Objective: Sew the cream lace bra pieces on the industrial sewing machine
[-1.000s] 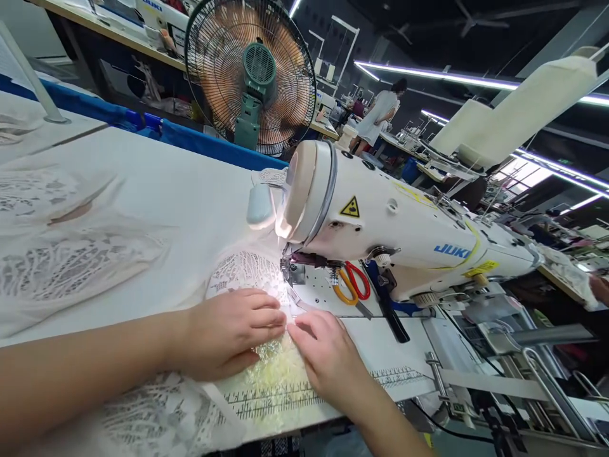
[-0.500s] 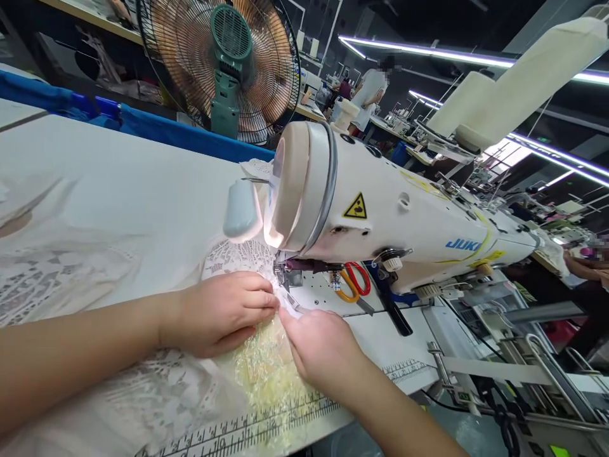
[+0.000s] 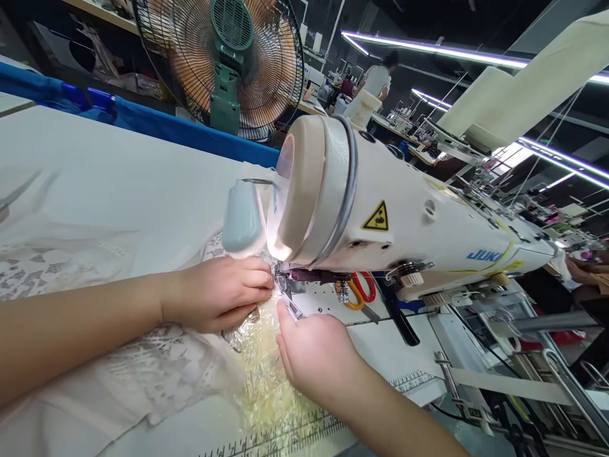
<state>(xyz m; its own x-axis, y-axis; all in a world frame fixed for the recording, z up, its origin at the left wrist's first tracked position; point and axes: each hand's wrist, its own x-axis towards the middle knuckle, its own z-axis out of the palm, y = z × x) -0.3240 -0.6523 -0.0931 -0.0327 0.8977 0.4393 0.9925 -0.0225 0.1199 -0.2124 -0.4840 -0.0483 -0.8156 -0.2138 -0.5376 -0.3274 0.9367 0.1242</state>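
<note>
My left hand (image 3: 219,297) lies on white lace fabric (image 3: 157,374) with its fingers curled and pressed down just left of the presser foot (image 3: 284,287). My right hand (image 3: 318,353) rests beside it, fingers closed and pinching the cloth right below the foot. A white sewing machine (image 3: 390,222) hangs over both hands, its lamp lighting the fabric. Pale yellow shiny material (image 3: 266,381) lies under the lace between my hands. The fingertips of both hands are partly hidden by the machine head.
Orange-and-red handled scissors (image 3: 356,293) lie on the machine bed behind the needle. A green standing fan (image 3: 223,63) is behind the table. More lace (image 3: 57,266) is spread at left. A ruler strip (image 3: 295,435) runs along the front edge. Another person (image 3: 587,273) sits at right.
Both hands have slid the fabric forward toward the presser foot, and my head has moved closer, so the machine fills more of the view.
</note>
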